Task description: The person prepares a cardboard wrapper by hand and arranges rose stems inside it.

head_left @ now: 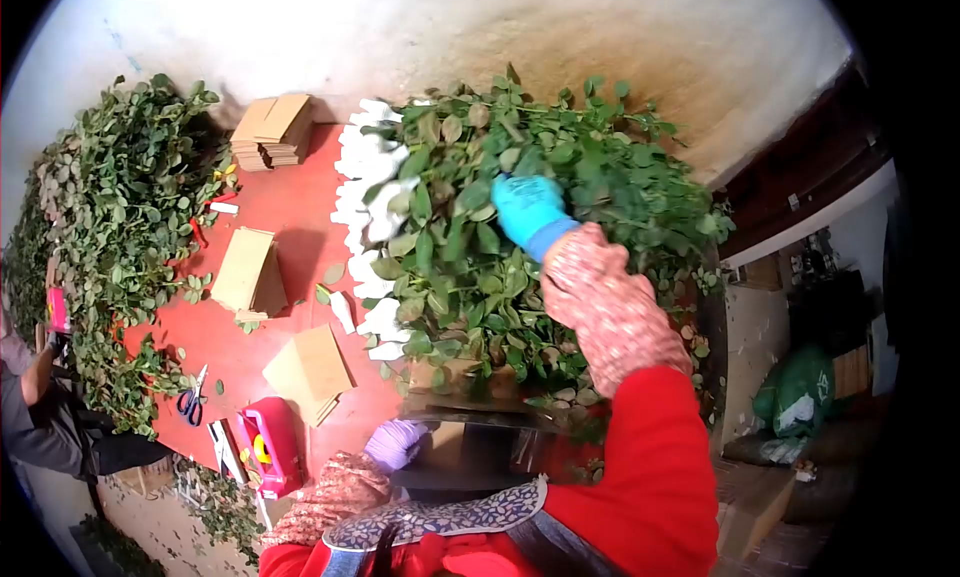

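Note:
My right hand (530,212), in a blue glove, is over a thick heap of leafy green stems (455,247). Its fingers curl down among the leaves, and whatever they grip is hidden. White sleeve-like covers (380,212) line the left end of this heap. Low in front of my body is my left hand (395,445), in a lilac glove. It is near the table's front edge, beside a dark opening, and its fingers are not visible. Left of it on the red table (315,192) stands a pink tape dispenser (270,445).
Folded cardboard pieces (308,375) lie in front, with more cardboard stacks (248,272) behind. Scissors (192,397) lie near the left edge. Another leafy heap (125,197) covers the left side, where a person in dark clothes (50,417) is. A wall (420,37) borders the back.

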`<state>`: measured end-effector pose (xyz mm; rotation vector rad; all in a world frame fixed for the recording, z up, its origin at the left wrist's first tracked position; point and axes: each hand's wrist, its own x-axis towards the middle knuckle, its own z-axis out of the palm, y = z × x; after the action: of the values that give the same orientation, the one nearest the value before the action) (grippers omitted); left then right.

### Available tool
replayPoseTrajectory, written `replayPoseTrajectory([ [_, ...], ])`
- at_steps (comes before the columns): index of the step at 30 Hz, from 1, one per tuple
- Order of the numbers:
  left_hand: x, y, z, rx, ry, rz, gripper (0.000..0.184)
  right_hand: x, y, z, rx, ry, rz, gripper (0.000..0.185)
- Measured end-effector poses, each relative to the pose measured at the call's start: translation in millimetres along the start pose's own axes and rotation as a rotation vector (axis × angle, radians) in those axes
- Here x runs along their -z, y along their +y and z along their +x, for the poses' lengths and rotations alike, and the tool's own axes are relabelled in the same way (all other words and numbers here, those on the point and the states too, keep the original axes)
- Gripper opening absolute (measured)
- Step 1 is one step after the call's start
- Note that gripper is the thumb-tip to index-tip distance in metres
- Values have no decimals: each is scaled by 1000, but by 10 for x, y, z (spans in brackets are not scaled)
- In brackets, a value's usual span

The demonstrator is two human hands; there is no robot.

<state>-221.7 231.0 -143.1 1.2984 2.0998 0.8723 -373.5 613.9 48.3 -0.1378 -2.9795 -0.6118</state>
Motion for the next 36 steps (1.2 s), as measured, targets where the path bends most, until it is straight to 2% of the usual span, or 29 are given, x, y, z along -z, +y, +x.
replayPoseTrajectory([
  [1, 44, 62, -21, -3, 8, 4, 43, 213, 56, -70, -58, 72, 26, 16],
  [2, 49, 111, -77, -4, 5, -2, 45, 706, 135, -229, 25, -51, 112, 16],
  [3, 23, 87, -80, -28, 34, 3, 44, 383, 172, -303, 94, 290, 147, 16],
  [5, -16, 81, -28, 30, -10, 44, 43, 236, -88, -240, -83, 6, 98, 17],
  [6, -21, 79, 5, -2, 35, 34, 42, -83, -151, -186, 17, -131, -8, 26],
  [7, -99, 1, -4, -8, 46, 60, 42, -524, -261, -210, 24, -37, -140, 42],
  [9, 1, 37, 22, -21, -4, 15, 43, -354, -362, -196, 15, -357, -63, 57],
  [11, 49, 70, -9, -78, 72, 37, 47, -479, -272, -254, 39, -210, -79, 64],
  [12, 39, 98, -12, -145, 150, 57, 52, -17, -222, -370, 21, -215, 143, 53],
  [13, 24, 106, -6, -152, 158, 46, 52, 179, -152, -435, 23, -219, 128, 53],
  [15, 14, 86, 14, -166, 186, 14, 53, 459, 7, -488, 201, -89, 281, 31],
  [16, 42, 110, 1, -77, 94, 5, 51, 697, 41, -462, 147, 39, 352, 22],
  [17, 21, 99, 13, -80, 100, 2, 51, 859, 61, -392, 91, 172, 425, 15],
  [18, -4, 76, 17, -116, 142, 24, 51, 876, 100, -267, 103, 426, 319, 16],
  [19, -9, 69, 15, -150, 181, 49, 51, 947, 128, -109, 97, 483, 379, 22],
  [21, -8, 70, 21, -147, 176, 87, 50, 695, 188, 318, 155, 521, 362, 33],
  [23, -20, 76, 4, -85, 109, 90, 49, 240, 107, 698, 139, 333, 299, 38],
  [24, -7, 80, 9, -105, 114, 58, 47, 209, 50, 738, 145, 82, 348, 39],
  [26, 20, 73, -10, -117, 144, 65, 46, 167, 70, 799, 177, 21, 309, 35],
  [28, -20, 85, 1, -126, 182, 68, 44, 451, 148, 730, 181, -13, 362, 29],
  [29, 63, 167, 1, -88, 150, 69, 43, 583, 219, 611, 249, 207, 340, 26],
  [30, 95, 189, 1, -65, 113, 80, 43, 745, 302, 521, 247, 336, 405, 24],
  [31, 100, 186, -10, -41, 75, 90, 43, 821, 371, 443, 251, 573, 458, 20],
  [33, 117, 189, -17, -52, 91, 96, 45, 1020, 389, 238, 283, 597, 557, 17],
  [36, 62, 144, 1, -54, 92, 113, 44, 737, 90, 112, 370, 321, 287, 21],
])
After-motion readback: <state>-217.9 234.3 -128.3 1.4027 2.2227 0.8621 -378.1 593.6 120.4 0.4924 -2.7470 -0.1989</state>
